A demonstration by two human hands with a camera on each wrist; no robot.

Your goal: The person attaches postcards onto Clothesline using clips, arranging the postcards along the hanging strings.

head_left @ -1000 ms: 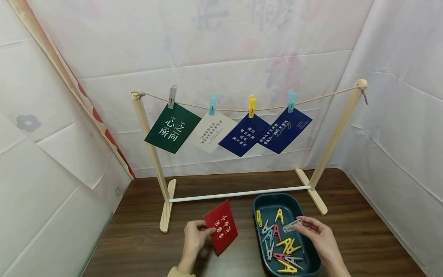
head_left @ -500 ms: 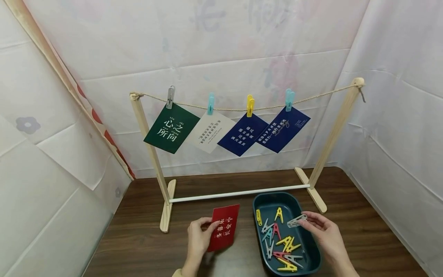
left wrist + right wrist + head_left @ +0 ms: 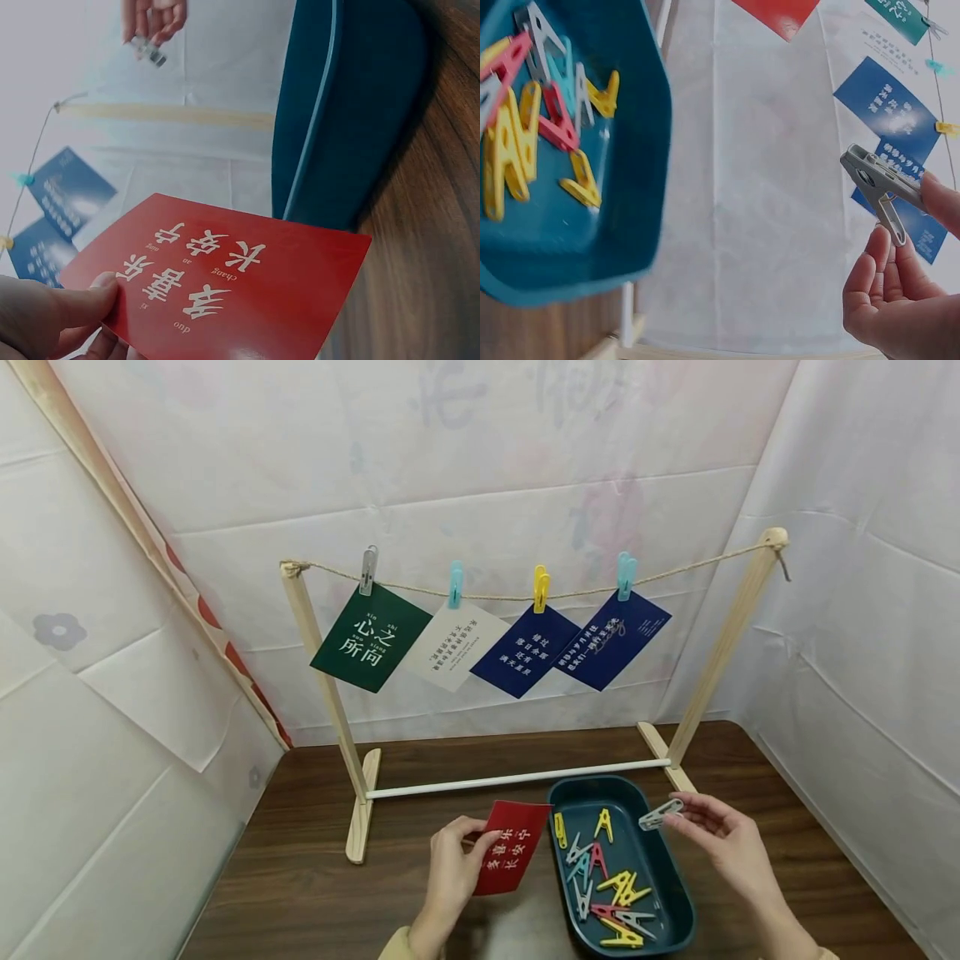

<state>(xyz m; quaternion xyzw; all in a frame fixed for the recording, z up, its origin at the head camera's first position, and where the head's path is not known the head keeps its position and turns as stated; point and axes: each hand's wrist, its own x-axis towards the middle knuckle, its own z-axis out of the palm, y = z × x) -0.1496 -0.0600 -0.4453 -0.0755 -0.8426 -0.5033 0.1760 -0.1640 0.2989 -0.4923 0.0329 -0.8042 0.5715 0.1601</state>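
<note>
My left hand pinches a red card with white characters by its left edge, thumb on the printed face. In the left wrist view the card fills the lower part, under the thumb. My right hand holds a grey clothespin between thumb and fingers, over the right rim of the blue-green tray. The right wrist view shows this clothespin with the thumb on one handle and fingertips on the other. Several yellow, red, grey and blue clothespins lie in the tray.
A wooden stand with a twine line stands behind the tray. From it hang a green card, a white card and two blue cards, each under a clothespin. A white rod joins the stand's feet.
My left hand has moved right, turning the red card, which is now close to the tray's left edge. My right hand has lifted away up and right with the grey clothespin.
</note>
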